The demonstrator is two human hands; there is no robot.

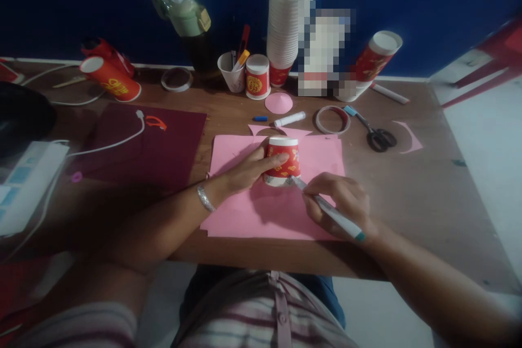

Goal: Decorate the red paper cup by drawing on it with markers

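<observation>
My left hand is wrapped round a red-and-white paper cup that stands upside down on a pink paper sheet. A silver bracelet sits on that wrist. My right hand pinches a white pen with a teal end. The pen's tip touches the sheet right at the cup's lower rim, on its right side.
A dark red sheet with a white cable lies to the left. Behind are a pink paper cone, a glue stick, tape rolls, scissors, a stack of paper cups and a pen cup. A power strip sits far left.
</observation>
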